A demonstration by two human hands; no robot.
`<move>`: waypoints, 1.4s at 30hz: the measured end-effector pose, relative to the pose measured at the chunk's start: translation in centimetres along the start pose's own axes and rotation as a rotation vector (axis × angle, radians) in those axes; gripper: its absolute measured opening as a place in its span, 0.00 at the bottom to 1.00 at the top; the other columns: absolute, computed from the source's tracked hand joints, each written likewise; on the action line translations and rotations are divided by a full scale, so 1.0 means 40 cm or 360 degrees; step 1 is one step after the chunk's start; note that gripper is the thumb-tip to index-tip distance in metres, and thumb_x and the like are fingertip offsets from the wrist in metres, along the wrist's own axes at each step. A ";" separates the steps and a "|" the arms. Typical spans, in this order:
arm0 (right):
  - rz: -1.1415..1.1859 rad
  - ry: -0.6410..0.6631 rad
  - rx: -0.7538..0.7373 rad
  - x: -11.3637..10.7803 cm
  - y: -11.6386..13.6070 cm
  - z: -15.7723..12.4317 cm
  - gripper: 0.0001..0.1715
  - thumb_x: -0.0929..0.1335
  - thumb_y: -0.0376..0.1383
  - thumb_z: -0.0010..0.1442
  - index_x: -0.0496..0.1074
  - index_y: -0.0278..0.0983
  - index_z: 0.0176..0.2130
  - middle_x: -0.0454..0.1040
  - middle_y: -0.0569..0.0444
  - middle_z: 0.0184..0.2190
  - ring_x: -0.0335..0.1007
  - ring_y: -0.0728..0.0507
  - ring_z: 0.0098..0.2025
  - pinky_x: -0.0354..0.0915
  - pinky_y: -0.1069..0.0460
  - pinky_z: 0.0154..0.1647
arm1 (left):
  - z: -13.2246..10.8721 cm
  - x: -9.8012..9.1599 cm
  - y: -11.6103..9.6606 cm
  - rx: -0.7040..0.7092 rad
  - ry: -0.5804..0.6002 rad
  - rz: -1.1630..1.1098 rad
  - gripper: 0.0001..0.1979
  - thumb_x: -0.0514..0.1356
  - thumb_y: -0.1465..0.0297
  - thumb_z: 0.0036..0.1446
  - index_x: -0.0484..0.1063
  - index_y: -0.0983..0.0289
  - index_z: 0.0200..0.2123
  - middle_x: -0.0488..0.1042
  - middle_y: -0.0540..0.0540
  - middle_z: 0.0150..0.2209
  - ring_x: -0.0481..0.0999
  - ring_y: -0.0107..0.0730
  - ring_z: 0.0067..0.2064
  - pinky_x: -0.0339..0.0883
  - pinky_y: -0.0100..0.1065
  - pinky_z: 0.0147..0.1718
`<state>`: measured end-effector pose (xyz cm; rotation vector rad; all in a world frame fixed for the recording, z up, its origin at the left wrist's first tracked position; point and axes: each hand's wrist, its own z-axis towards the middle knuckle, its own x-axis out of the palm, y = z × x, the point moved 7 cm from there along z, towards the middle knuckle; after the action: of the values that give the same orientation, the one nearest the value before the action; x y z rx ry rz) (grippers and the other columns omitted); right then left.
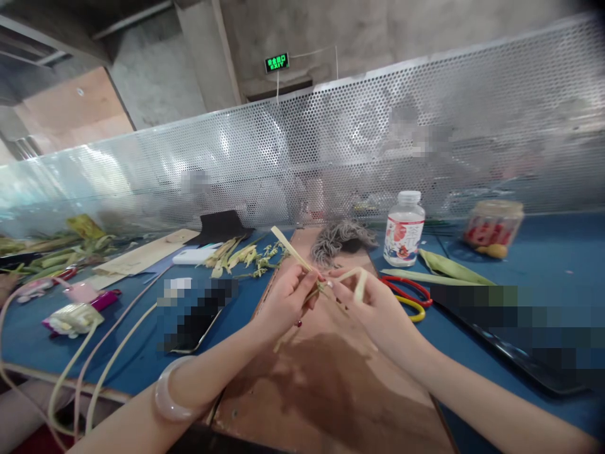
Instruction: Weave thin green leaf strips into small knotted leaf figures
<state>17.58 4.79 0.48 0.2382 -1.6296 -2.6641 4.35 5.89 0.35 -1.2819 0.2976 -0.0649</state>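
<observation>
Over the wooden board [293, 391], my left hand [286, 297] and my right hand [373, 302] meet with their fingertips close together. Between thumb and fingers, the left hand pinches a pale, flat plant strip [287, 246], whose end sticks up to the upper left. The right hand is closed on a folded pale plant strip [360, 287] that bends over its fingers. Where the fingertips meet, a small greenish bit shows, partly hidden by them. A pale bangle [171, 389] circles my left wrist.
Left of the board lie dried plant pieces [246, 255], a dark phone [201, 321] and cables [120, 343]. To the right are a clear bottle [404, 230], red-handled scissors [411, 287], green husks [454, 268], a jar [494, 224] and a black tray [529, 369]. Grey yarn [331, 243] sits behind.
</observation>
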 end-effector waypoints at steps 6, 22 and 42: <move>0.0026 -0.0001 0.0008 -0.011 -0.018 0.014 0.13 0.67 0.44 0.55 0.70 0.36 0.32 0.75 0.51 0.29 0.71 0.46 0.31 0.65 0.52 0.32 | -0.003 0.008 0.003 -0.0021 0.0062 0.0082 0.14 0.51 0.57 0.60 0.63 0.63 0.34 0.62 0.44 0.21 0.54 0.15 0.15 0.50 0.20 0.12; 0.0005 0.0055 -0.0100 -0.010 -0.003 0.004 0.12 0.66 0.43 0.57 0.71 0.36 0.31 0.74 0.52 0.28 0.70 0.46 0.31 0.65 0.52 0.33 | -0.011 0.026 -0.006 -0.0078 0.0299 0.0070 0.11 0.57 0.61 0.56 0.65 0.64 0.33 0.60 0.44 0.19 0.52 0.16 0.16 0.45 0.22 0.14; 0.0342 -0.0144 0.0091 -0.021 -0.011 -0.002 0.15 0.66 0.46 0.56 0.65 0.36 0.30 0.70 0.56 0.22 0.64 0.50 0.21 0.64 0.54 0.21 | 0.008 0.012 -0.004 0.0074 0.0167 -0.0191 0.15 0.63 0.69 0.51 0.67 0.65 0.43 0.73 0.57 0.39 0.72 0.30 0.38 0.65 0.30 0.34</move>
<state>18.45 5.00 0.16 -0.0553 -1.6524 -2.5045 4.92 6.03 0.50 -1.2514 0.3070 -0.2404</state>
